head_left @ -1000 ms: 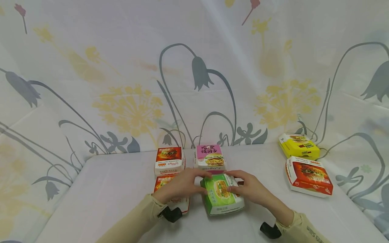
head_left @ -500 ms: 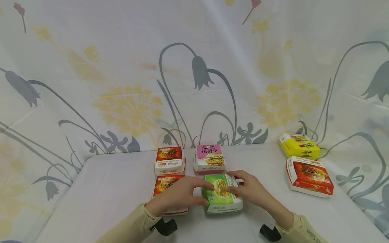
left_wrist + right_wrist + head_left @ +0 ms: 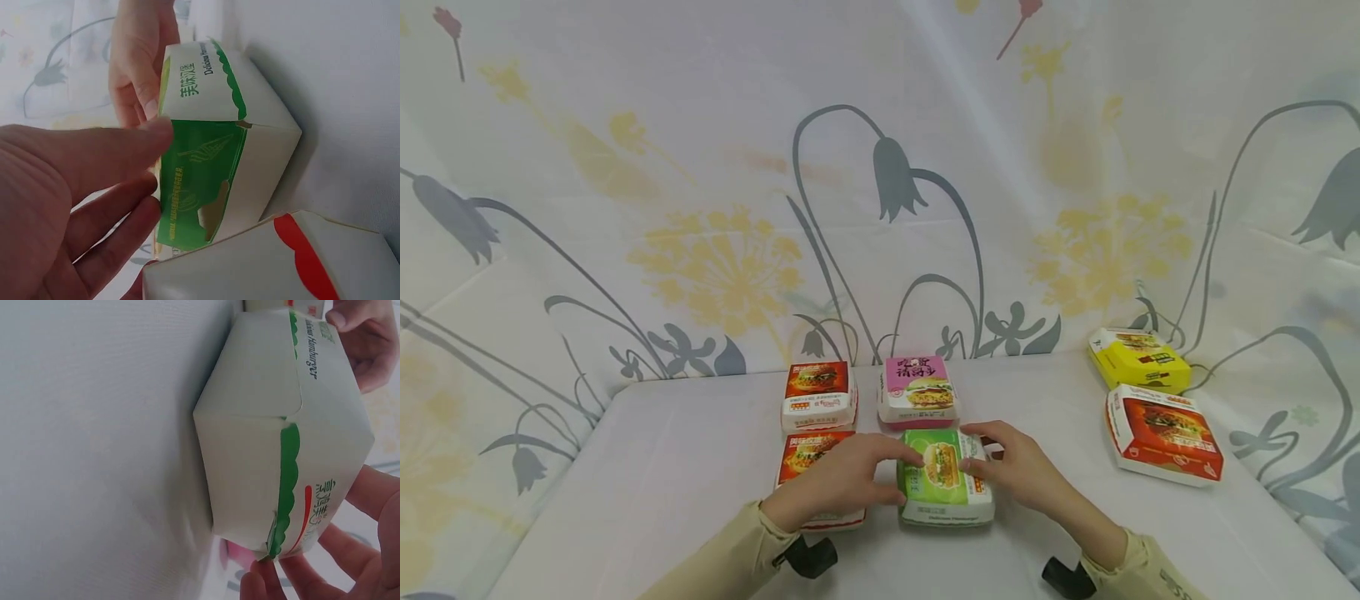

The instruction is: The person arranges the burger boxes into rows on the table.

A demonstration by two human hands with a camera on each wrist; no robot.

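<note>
A green and white burger box (image 3: 928,504) rests on the white cloth between both hands. My left hand (image 3: 846,479) is at its left side, fingers extended; the left wrist view shows the thumb against the upper edge of the green side panel (image 3: 194,181). On the right, my right hand (image 3: 1022,471) touches the box, thumb toward the top and fingers at the far right corner. The right wrist view shows those fingers (image 3: 350,550) lying along the edge, loosely bent. A red and white burger box (image 3: 801,450) sits partly hidden under the left hand.
Behind the green box stands a pink burger box (image 3: 917,387), with another red burger box (image 3: 816,396) to its left. Off to the right lie a yellow burger box (image 3: 1138,362) and a tilted red one (image 3: 1168,437). A flowered cloth (image 3: 880,250) hangs at the back.
The green box has shifted slightly left and straightened, with the right hand against it. The left hand has drawn back to the left from its earlier place on the box's far edge.
</note>
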